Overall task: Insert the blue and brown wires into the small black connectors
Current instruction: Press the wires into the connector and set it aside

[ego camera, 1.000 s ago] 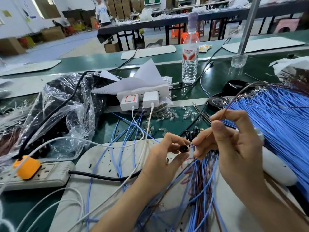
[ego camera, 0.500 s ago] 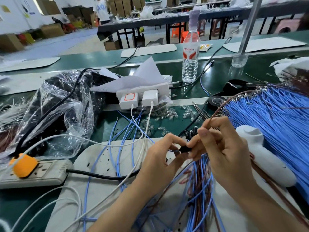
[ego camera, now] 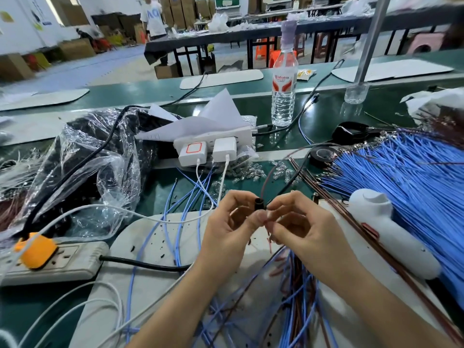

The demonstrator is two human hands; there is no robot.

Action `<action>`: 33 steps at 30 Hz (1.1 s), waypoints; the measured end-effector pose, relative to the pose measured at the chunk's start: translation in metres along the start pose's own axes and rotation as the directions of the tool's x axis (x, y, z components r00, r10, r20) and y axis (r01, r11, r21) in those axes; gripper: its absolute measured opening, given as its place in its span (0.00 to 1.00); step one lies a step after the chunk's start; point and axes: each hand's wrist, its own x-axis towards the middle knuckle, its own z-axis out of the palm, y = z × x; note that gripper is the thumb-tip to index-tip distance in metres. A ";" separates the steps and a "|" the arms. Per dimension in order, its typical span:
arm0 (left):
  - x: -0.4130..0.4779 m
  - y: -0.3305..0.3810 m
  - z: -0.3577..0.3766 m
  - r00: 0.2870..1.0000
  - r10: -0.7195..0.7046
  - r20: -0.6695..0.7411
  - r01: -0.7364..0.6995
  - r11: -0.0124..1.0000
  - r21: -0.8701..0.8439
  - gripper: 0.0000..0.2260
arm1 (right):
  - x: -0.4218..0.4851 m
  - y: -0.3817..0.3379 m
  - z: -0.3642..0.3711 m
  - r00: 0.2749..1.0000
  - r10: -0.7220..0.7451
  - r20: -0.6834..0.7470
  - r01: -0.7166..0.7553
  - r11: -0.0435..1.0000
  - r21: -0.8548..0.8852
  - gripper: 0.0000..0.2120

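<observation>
A small black connector (ego camera: 258,203) sits between my two hands above the white work board (ego camera: 160,237). My left hand (ego camera: 228,227) pinches it between thumb and fingers. My right hand (ego camera: 301,229) pinches a thin brown wire (ego camera: 267,177) at the connector's right side; the wire arcs up and away to the right. A large fan of blue wires (ego camera: 406,182) lies at the right. Finished blue and brown wires (ego camera: 296,292) lie in a heap under my wrists.
A white handheld tool (ego camera: 391,232) lies right of my right hand. A power strip with an orange plug (ego camera: 37,249) sits at left, a white charger block (ego camera: 213,144) ahead, a water bottle (ego camera: 283,79) behind it, crumpled plastic bags (ego camera: 95,156) at left.
The hands have come closer together. The right hand has dropped from its raised position to the connector, and the brown wire now runs into the connector.
</observation>
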 end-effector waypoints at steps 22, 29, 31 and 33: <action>0.017 0.003 -0.016 0.880 -0.464 -0.106 0.194 0.553 -0.810 0.14 | 0.001 -0.029 -0.030 0.226 0.221 0.949 -0.572 0.819 -0.054 0.13; 0.008 0.000 -0.003 0.931 -0.362 0.039 0.321 0.767 -0.556 0.10 | 0.003 -0.012 -0.012 0.718 0.393 0.574 -0.612 0.750 0.252 0.08; 0.005 -0.001 0.003 0.935 -0.337 0.105 0.342 0.787 -0.514 0.10 | 0.004 -0.008 -0.010 0.780 0.441 0.444 -0.600 0.728 0.331 0.10; 0.004 -0.002 0.005 0.936 -0.338 0.096 0.336 0.781 -0.527 0.10 | 0.003 -0.006 -0.009 0.795 0.437 0.421 -0.585 0.736 0.340 0.09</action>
